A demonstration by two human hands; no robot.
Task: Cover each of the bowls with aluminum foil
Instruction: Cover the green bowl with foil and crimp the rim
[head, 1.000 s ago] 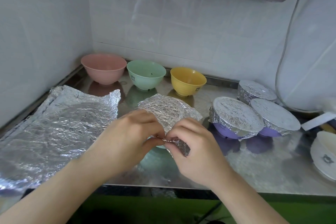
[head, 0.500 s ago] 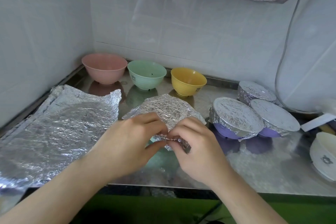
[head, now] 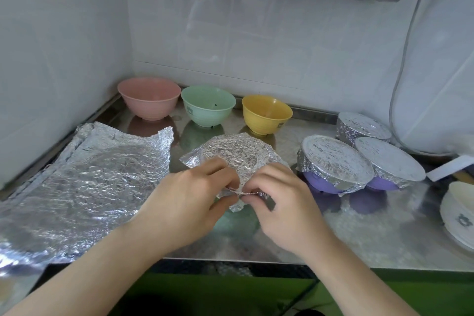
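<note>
Since the earlier frames the two hands have barely shifted, staying at the near edge of the foil-draped bowl while the foil's left corner has flattened out a little and the pinched seam sits slightly lower. In the head view, the left hand (head: 189, 200) and the right hand (head: 284, 202) meet just below centre frame, fingers (head: 252, 188) curled narrow and pinching a crumpled fold of the foil sheet (head: 238, 154) between them. That sheet covers a bowl at centre frame; the bowl itself is almost wholly hidden, so its colour cannot be told for sure. The pinched fold lies at the foil's lower edge, running left to right, directly between the two hands and equally close to both; the loose rim of foil still to be pressed down lies up-frame and to either side of the fingers. At upper centre, the pink bowl (head: 150, 97), green bowl (head: 208, 105) and yellow bowl (head: 266, 114) stand uncovered in a row along the wall. At right, three covered bowls (head: 336, 161) sit clustered, touching. A spare foil pile (head: 84, 179) lies at left on the steel table (head: 384, 233), and a white bowl (head: 459, 213) shows at the right edge.
</note>
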